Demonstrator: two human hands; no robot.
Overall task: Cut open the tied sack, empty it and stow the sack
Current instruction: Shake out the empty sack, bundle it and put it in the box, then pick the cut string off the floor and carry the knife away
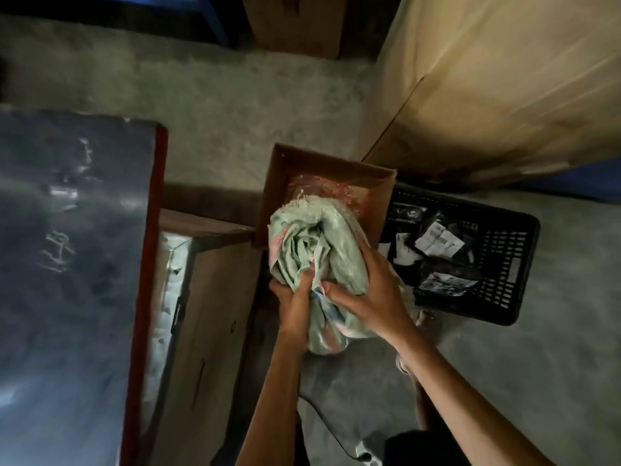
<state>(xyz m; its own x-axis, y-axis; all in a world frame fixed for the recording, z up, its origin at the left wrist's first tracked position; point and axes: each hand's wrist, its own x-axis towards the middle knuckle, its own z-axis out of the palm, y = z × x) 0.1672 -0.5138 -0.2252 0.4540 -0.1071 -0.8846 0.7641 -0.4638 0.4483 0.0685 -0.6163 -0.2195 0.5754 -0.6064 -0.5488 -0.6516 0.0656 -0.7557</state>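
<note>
Grey concrete floor [235, 105] surrounds an open brown cardboard box [279, 183], over which left hand [290, 299] and right hand [369, 294], fingers clenched, bunch the emptied pale-green woven sack [322, 243]; stowing remains.

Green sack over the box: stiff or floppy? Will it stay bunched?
Probably floppy: the sack creases deeply where the left hand and right hand grip it. Likely light, being crumpled small. Loose folds may spring open if released.
</note>
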